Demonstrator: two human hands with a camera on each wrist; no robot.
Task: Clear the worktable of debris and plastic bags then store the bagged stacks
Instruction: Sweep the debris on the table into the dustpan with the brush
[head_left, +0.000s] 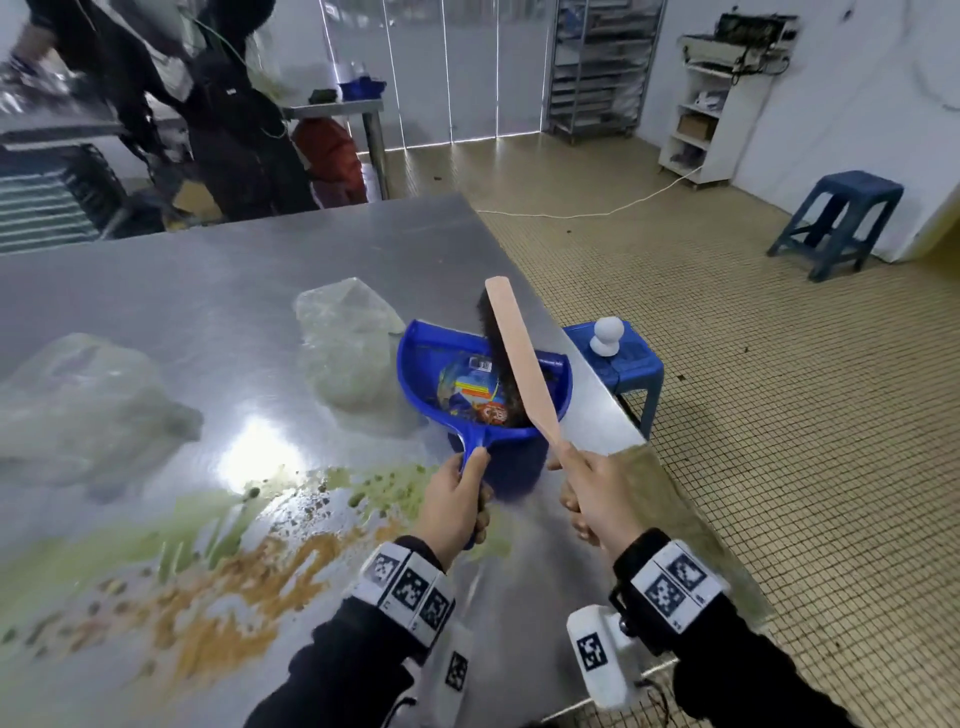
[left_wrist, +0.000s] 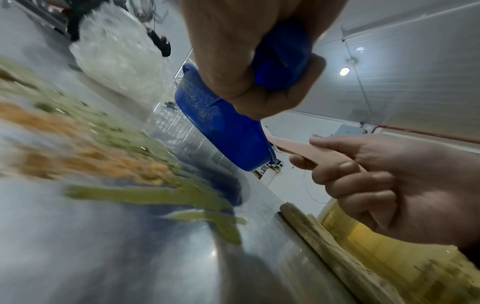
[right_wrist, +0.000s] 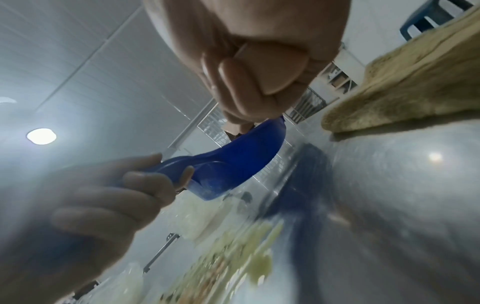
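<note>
Above the steel worktable (head_left: 218, 291), near its right edge, I hold a blue dustpan (head_left: 470, 387) in my left hand (head_left: 453, 501), fingers wrapped tight round its handle. The pan hangs clear of the surface, its dark shadow falling on the steel beneath, and in the left wrist view its underside is speckled with fine crumbs. My right hand (head_left: 597, 499) grips the pale wooden handle of a brush (head_left: 522, 364); the fingers curl fully round it, with the butt end poking out past my fist in the right wrist view. The brush slants up and away from me, with its dark bristles down inside the pan, lying over colourful wrappers (head_left: 475, 389) gathered there.

Debris (head_left: 249, 566) is smeared across the near half of the table: an orange crumbly streak with green mush around and beyond it, just left of my left wrist. Two clear plastic bags sit farther off: one bag (head_left: 348, 348) just beside the pan on its left, touching or nearly so, and another bag (head_left: 88, 410) well over to the left. A dirty yellowish cloth (head_left: 670, 499) hangs over the table's right edge beside my right hand. Beyond that edge stands a blue stool (head_left: 636, 364) with a white object (head_left: 607, 338) on it.
</note>
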